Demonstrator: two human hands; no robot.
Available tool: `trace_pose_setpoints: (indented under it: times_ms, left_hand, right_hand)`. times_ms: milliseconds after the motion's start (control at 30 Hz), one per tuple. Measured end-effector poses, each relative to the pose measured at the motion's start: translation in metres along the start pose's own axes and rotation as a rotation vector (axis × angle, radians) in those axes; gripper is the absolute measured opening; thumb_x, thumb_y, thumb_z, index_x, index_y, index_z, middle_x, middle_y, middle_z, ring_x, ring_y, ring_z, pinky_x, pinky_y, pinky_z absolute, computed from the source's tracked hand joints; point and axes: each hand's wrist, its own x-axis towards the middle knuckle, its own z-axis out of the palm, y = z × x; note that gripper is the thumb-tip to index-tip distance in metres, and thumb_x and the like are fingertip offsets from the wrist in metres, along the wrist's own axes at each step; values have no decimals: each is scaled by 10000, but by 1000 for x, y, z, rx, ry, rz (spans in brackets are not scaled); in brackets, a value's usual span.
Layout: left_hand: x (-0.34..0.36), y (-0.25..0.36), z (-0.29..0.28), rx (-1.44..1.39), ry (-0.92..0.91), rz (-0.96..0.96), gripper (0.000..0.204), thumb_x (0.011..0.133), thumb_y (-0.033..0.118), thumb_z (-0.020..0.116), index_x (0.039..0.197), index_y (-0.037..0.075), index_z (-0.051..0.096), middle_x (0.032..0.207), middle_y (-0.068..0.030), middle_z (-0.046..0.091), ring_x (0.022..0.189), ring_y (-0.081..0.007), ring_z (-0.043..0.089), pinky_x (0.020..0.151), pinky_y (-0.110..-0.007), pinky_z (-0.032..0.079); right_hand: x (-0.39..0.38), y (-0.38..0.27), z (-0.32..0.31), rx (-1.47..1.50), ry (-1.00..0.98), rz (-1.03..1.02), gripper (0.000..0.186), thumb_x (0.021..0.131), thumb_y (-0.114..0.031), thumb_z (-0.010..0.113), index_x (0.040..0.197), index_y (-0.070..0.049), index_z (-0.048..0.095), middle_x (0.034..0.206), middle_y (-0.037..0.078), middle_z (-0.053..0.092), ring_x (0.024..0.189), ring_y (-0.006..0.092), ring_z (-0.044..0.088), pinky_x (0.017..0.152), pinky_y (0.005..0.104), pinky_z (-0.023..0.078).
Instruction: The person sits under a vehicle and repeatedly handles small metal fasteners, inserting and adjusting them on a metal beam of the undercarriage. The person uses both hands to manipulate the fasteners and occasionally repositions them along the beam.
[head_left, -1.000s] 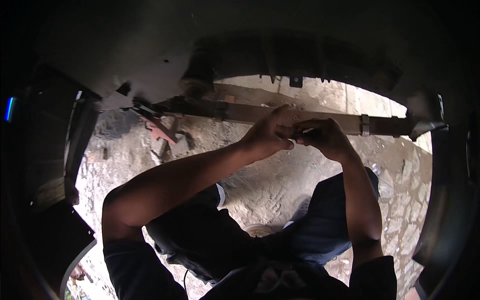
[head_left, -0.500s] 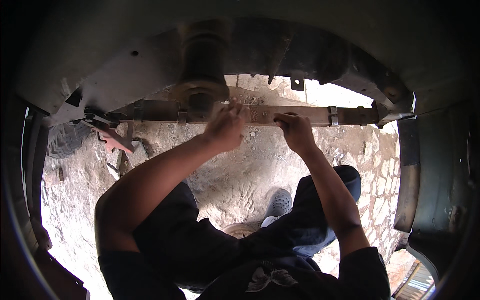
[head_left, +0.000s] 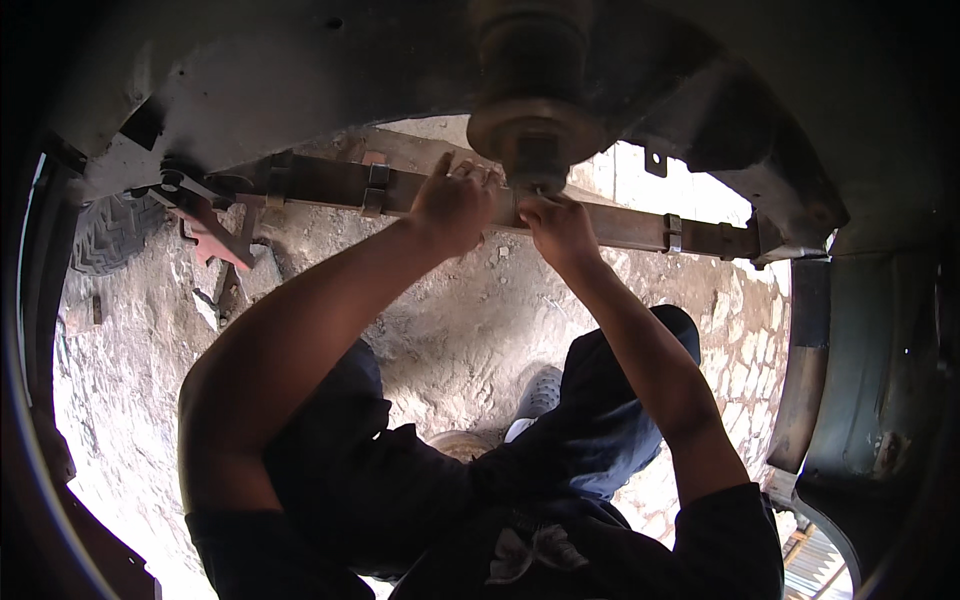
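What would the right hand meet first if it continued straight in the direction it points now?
The right hand would most likely meet the dark round post just beyond it; they may even be touching, as depth is unclear in this view.

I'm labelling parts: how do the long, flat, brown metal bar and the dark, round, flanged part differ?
The flat brown metal bar is long; the dark round flanged part is shorter. The bar runs sideways across the view; the flanged part extends down from the picture's top. Metal clamps wrap the bar; the flanged part has a wide rim.
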Motion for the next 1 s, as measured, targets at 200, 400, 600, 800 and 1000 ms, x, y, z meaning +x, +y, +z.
trace_pose_setpoints:
  times_ms: [200,400,600,800,1000]
  left_hand:
    - [14,-19,-12,-188,-169,-3,840,670,367,910,1321,-21,549,1259,-219,632,1205,-354,616,1065,-461,464]
    - [13,-27,-16,-228,-27,-6,822,616,294,932,1303,17,575,1232,-201,634,1194,-357,607,1037,-446,490]
    - [-4,-35,-16,-192,42,-12,839,618,279,920,1334,35,556,1278,-156,631,1222,-327,592,1125,-459,393]
    - [-1,-33,-23,-93,-12,17,865,652,319,915,1373,38,527,1350,-154,603,1352,-310,506,1185,-506,310]
    - [-10,-38,-26,2,-1,40,855,689,303,899,1404,52,501,1367,-133,600,1401,-296,461,1214,-515,258]
  right_hand:
    - [22,3,15,-30,-42,109,94,871,-85,627,891,-57,714,922,186,685,860,386,686,785,460,563]
    - [11,-7,8,-19,19,107,58,863,-108,665,860,-76,713,881,169,680,867,365,689,770,456,562]
    - [8,-26,14,-40,-73,241,90,875,-112,654,869,-51,720,931,193,685,908,363,687,824,452,557]
    - [34,3,16,-104,-46,165,122,869,-98,626,919,-36,718,1022,204,681,958,381,680,855,472,547]
    - [15,-27,7,-107,-64,204,98,837,-80,633,862,-37,717,937,199,673,884,380,685,791,454,559]
